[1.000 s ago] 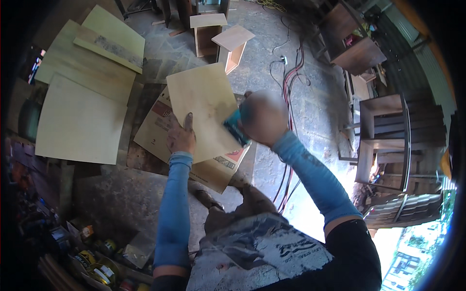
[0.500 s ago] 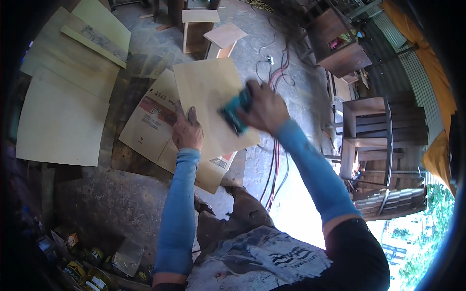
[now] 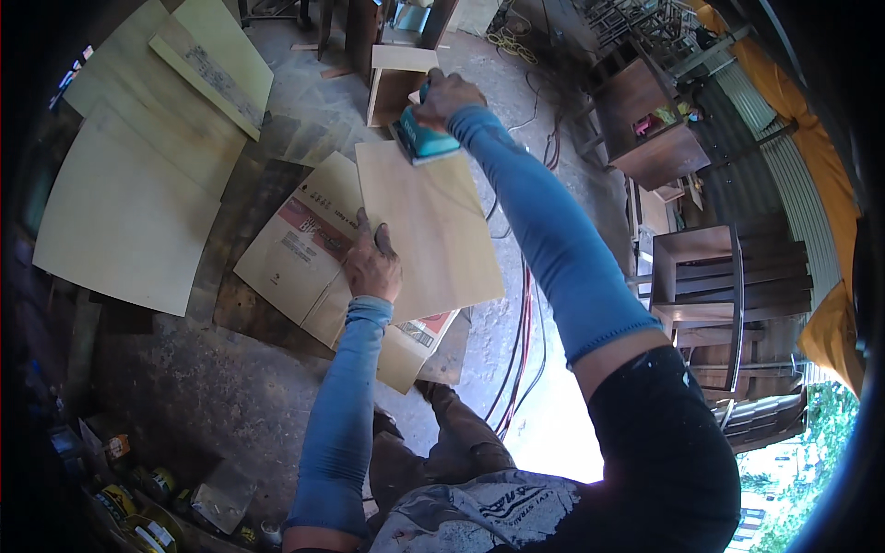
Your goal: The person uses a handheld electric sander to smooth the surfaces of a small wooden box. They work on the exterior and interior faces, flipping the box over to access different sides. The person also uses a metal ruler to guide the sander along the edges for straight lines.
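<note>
My right hand is wrapped round a teal power sander, which sits at the far edge of a pale plywood panel. On the panel's left edge rests my left hand, its fingers stretched out and the thumb apart, holding nothing. Beneath the panel lies a flattened cardboard box with a red printed band. The sander's underside is hidden from me. Blue sleeves cover both forearms.
Large plywood sheets lie at the left. Wooden drawer boxes stand beyond the panel, and dark wooden cabinets at the right. Cables run along the floor on the right. Cans crowd the lower left.
My right hand has carried the sander from the panel's right side to its far edge, away from me. The left hand stays on the panel's left edge. The whole view has shifted slightly.
</note>
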Demonstrator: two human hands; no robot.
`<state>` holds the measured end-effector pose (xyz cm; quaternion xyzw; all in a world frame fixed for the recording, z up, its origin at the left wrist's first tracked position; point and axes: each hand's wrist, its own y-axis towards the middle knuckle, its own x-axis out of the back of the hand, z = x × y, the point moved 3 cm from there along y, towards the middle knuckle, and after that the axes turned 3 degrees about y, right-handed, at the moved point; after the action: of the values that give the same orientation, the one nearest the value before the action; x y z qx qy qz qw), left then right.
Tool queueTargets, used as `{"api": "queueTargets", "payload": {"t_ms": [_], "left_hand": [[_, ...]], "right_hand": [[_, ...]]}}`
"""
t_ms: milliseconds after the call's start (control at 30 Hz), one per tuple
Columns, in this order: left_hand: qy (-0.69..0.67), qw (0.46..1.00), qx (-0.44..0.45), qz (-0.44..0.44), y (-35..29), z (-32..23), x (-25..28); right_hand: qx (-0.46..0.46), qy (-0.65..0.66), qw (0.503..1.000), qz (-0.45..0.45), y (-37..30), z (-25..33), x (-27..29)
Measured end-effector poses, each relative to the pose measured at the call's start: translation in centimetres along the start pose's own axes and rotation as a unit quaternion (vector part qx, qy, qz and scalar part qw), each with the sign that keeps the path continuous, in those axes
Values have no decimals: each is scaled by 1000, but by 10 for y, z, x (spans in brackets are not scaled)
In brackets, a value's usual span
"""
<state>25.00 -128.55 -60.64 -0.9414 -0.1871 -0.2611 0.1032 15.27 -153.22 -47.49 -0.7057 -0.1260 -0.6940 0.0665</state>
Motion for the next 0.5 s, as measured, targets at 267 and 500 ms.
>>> {"api": "queueTargets", "payload": {"t_ms": [267, 500], "left_hand": [[-166, 982, -47, -81, 14, 56, 11], [-516, 820, -23, 245, -44, 81, -16]], "right_hand": [[54, 99, 993, 45, -255, 42, 15], [-1, 34, 999, 11, -176, 7, 12]]}}
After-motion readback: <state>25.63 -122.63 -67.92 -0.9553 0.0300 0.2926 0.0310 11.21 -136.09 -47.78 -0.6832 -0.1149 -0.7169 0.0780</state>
